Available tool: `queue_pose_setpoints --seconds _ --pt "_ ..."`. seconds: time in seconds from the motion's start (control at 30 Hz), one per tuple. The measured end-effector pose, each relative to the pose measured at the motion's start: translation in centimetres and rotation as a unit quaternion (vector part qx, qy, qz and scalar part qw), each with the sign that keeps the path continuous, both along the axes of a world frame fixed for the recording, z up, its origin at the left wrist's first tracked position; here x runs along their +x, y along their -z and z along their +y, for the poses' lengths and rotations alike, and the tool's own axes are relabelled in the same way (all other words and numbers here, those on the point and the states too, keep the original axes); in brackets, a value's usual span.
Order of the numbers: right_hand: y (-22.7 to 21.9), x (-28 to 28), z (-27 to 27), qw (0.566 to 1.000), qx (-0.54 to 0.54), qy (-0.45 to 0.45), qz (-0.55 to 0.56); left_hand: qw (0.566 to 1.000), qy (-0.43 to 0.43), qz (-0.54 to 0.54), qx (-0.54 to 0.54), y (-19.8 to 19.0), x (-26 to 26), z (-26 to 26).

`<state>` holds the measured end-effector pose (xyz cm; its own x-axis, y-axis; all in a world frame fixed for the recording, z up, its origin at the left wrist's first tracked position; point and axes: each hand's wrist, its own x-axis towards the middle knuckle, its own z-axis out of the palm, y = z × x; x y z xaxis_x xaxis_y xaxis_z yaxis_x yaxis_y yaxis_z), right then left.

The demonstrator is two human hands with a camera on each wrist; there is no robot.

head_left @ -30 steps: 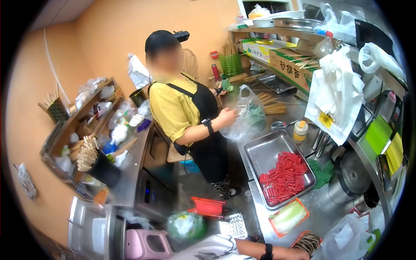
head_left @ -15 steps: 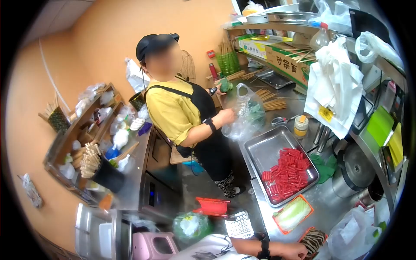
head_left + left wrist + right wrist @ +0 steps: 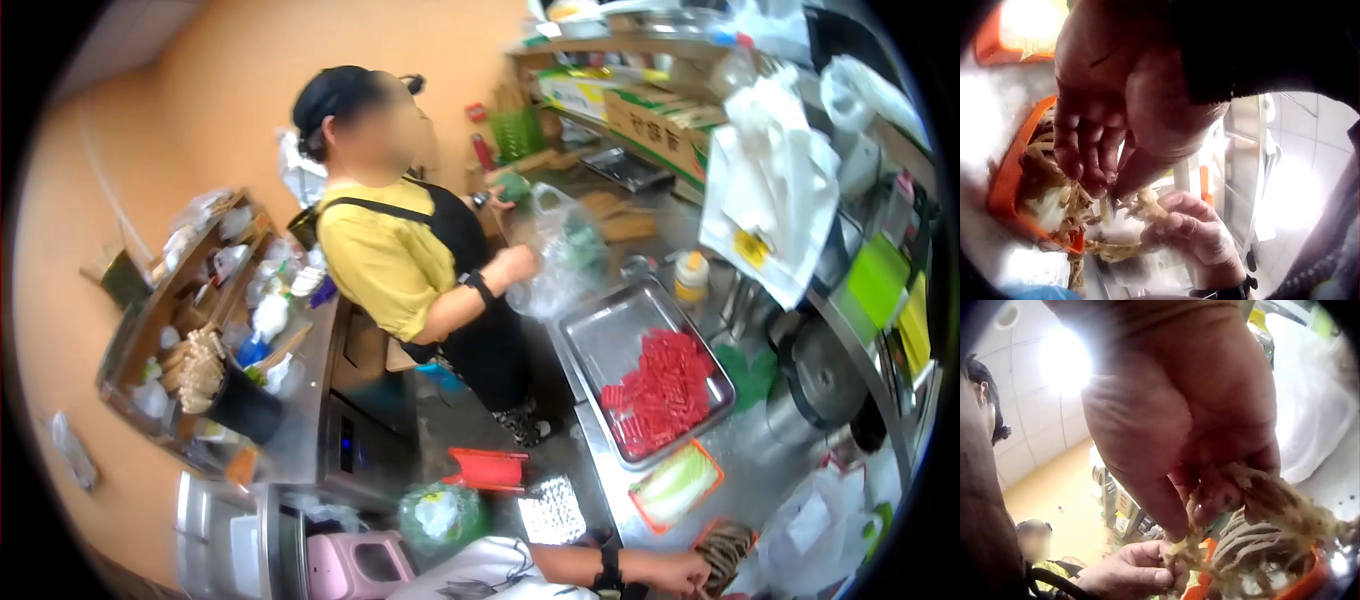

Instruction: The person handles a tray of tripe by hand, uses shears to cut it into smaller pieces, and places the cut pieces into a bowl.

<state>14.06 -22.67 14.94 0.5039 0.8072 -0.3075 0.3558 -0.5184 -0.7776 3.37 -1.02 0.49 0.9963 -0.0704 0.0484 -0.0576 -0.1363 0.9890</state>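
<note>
Two hands, left hand (image 3: 1104,134) and right hand (image 3: 1210,450), pinch pale mushroom strands (image 3: 1272,512) above an orange tray (image 3: 1007,181) near right. Strands look light, limp, easily torn; best held near their base.

Motion blur is softening the whole fisheye head view, black vignette curving at its edges. Ceiling lights are flaring white across both wrist views, leaving close-up skin shadowed and unfocused.
</note>
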Motion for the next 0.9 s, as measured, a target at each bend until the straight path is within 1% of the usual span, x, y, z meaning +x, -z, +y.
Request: queue_pose_setpoints --seconds 0.03,0.07,0.1,0.13,0.17,0.2,0.23,0.27,0.3,0.33,0.37,0.4,0.43,0.47,0.53,0.57,0.63,0.67,0.77,0.8,0.83,0.9 --pt "-0.3 0.1 0.4 0.999 -0.040 0.005 0.002 0.999 -0.018 0.002 -0.040 -0.7 -0.2 -0.7" --pt "1.1 0.6 0.0 0.999 -0.032 -0.020 -0.034 0.999 0.001 0.001 -0.041 -2.6 -0.5 0.5" --pt "7.1 2.4 -2.3 0.992 -0.052 -0.036 -0.112 0.998 0.013 -0.008 -0.065 -5.2 -0.9 1.3" --pt "4.9 1.1 -1.1 0.996 -0.007 0.006 -0.089 0.993 -0.006 -0.114 -0.034 -9.1 -1.3 2.1" --pt "3.3 0.2 -1.0 0.991 -0.025 0.027 -0.128 0.991 0.088 0.031 0.094 -7.0 -1.4 2.5" --pt "0.9 -0.7 0.2 0.996 -0.009 0.058 -0.067 0.996 0.026 0.050 0.067 -7.5 -2.1 2.3" --pt "1.3 -1.0 0.0 0.995 0.034 0.085 -0.036 0.997 -0.022 0.027 0.067 -5.3 -2.7 2.0" --pt "1.6 -1.4 -0.6 0.995 0.033 0.091 -0.031 0.996 -0.021 0.068 0.048 -5.3 -3.2 2.1" --pt "2.0 -1.4 -1.0 0.994 0.047 0.090 -0.030 0.992 -0.016 0.100 0.071 -5.6 -3.7 2.5" --pt "2.5 -1.5 -1.6 0.994 0.034 0.105 -0.005 0.991 -0.020 0.124 0.044 -4.1 -4.1 2.4" --pt "2.8 -0.9 -2.1 0.993 0.029 0.114 0.023 0.993 -0.010 0.111 0.047 -4.2 -3.4 2.4" --pt "2.8 -1.1 -2.3 0.992 0.012 0.126 0.027 0.991 -0.027 0.124 0.036 -4.2 -3.8 2.4" --pt "3.2 -1.1 -2.7 0.993 0.015 0.121 0.007 0.988 -0.047 0.144 0.024 -4.1 -4.2 2.3" --pt "3.8 -1.0 -3.0 0.991 0.018 0.133 0.006 0.988 -0.045 0.148 0.026 -4.1 -4.4 2.3" --pt "4.8 -0.9 -3.4 0.989 0.023 0.147 0.007 0.978 -0.089 0.188 0.007 -3.7 -4.6 2.4" --pt "5.1 -0.9 -3.6 0.988 0.032 0.150 0.008 0.978 -0.087 0.190 0.009 -3.4 -4.8 2.3" --pt "5.3 -0.9 -3.9 0.986 0.044 0.158 0.006 0.946 -0.085 0.292 -0.108 -2.4 -4.7 2.2" --pt "5.3 -0.8 -3.9 0.986 0.050 0.157 0.011 0.953 -0.070 0.287 -0.069 -2.0 -4.6 2.0" --pt "5.8 -0.7 -4.2 0.984 0.051 0.167 0.022 0.962 -0.046 0.264 -0.057 -1.6 -4.4 1.4" --pt "6.0 -0.6 -4.3 0.983 0.044 0.178 0.030 0.963 -0.061 0.262 -0.025 -1.2 -4.2 1.1" --pt "6.0 -0.5 -4.2 0.983 0.045 0.177 0.028 0.963 -0.062 0.261 -0.024 -1.3 -3.9 0.9" --pt "6.0 -0.2 -3.5 0.982 0.038 0.183 -0.008 0.959 -0.123 0.253 0.043 -1.6 -3.3 0.6"
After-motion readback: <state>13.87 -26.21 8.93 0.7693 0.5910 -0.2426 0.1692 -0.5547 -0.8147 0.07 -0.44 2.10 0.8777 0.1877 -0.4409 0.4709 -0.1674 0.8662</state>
